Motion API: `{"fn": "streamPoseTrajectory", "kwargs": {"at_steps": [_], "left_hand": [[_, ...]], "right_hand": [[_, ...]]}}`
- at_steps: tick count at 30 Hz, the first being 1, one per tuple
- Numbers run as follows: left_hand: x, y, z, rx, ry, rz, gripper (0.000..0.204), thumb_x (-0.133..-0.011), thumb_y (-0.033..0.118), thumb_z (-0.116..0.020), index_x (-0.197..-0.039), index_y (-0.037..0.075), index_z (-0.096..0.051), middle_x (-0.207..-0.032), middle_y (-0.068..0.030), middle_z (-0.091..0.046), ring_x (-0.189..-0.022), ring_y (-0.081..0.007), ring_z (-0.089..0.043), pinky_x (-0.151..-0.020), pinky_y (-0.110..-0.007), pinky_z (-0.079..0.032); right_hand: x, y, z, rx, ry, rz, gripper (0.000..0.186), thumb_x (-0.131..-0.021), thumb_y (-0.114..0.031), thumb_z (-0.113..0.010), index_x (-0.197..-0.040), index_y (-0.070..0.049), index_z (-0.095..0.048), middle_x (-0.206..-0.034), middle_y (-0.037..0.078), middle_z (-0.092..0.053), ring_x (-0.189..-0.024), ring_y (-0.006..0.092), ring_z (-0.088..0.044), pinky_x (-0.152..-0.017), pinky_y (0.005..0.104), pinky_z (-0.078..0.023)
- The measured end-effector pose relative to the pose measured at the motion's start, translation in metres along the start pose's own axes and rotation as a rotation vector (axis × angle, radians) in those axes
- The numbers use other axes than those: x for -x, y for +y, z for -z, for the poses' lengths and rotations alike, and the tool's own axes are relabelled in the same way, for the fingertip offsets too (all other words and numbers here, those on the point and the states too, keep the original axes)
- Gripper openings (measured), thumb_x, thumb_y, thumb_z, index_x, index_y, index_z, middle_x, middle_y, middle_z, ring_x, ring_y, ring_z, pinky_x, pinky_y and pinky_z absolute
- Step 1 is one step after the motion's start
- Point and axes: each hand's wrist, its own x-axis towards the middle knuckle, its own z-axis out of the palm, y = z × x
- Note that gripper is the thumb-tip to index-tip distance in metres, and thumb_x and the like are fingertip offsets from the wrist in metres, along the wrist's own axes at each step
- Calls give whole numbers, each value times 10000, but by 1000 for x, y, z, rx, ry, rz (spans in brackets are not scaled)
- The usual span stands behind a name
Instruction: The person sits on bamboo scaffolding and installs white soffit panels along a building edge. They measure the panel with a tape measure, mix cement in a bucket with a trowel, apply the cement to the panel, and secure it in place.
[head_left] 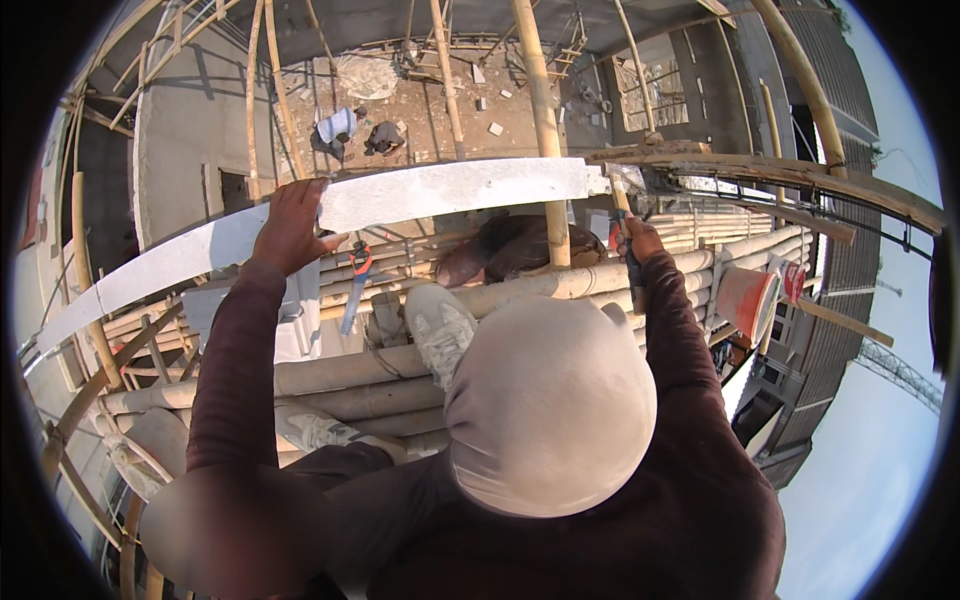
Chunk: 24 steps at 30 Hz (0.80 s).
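Note:
A long white board (430,192) crosses in front of me, its left part running down toward the scaffold's left side. My left hand (292,228) is closed over the board, fingers on its far edge and thumb on the near side. At the board's right end, my right hand (638,240) is wrapped round a wooden-shafted hand tool with a dark grip (634,272). The tool's upper end is close to the board's end; its kind I cannot make out. A handsaw (356,282) with a red and black handle hangs or rests just below the board, near my left hand.
Bamboo poles (350,385) form the platform beneath my white shoes. An upright pole (545,130) stands before me. A red bucket (748,300) is at the right. Someone in dark clothing (530,245) is below the board; two people (338,128) crouch on the ground far below.

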Motion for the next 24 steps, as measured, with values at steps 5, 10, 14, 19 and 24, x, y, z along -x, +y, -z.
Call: {"fn": "streamPoseTrajectory", "kwargs": {"at_steps": [5,10,14,19,24], "left_hand": [[-13,2,-7,-1,-14,-33,886,-696,337,-848,-1391,6,-409,-1344,-202,-472,-1289,-376,-418,-1111,-467,-330],[2,-3,-4,-20,2,-6,888,-695,346,-847,-1389,0,-413,-1331,-203,-483,-1289,-373,-422,-1112,-467,-327],[1,-1,-1,-19,-17,11,886,-694,343,-848,-1387,-4,-418,-1331,-202,-486,-1287,-374,-425,-1107,-463,-329],[-12,3,-10,15,15,-40,884,-691,332,-849,-1386,-7,-422,-1329,-205,-492,-1285,-378,-428,-1106,-463,-326],[-6,4,-2,-40,57,-33,868,-703,397,-830,-1357,-28,-451,-1288,-180,-531,-1239,-324,-475,-1094,-449,-331]], "right_hand": [[-26,41,-4,246,-155,165,387,-1000,-433,-526,-935,-56,-581,-652,39,-559,-456,155,-522,-424,322,-465],[2,2,-27,193,-163,85,380,-1007,-441,-510,-979,-69,-586,-671,36,-571,-471,142,-522,-422,311,-458],[-17,15,-16,59,36,96,395,-1014,-448,-484,-953,-71,-586,-678,29,-575,-476,142,-529,-433,310,-474],[-36,45,1,396,-115,199,411,-1009,-456,-499,-931,-61,-584,-668,36,-571,-468,150,-522,-436,312,-471],[-32,33,12,219,-63,152,421,-1006,-455,-505,-992,-47,-605,-681,57,-596,-484,159,-540,-452,315,-475]]}}
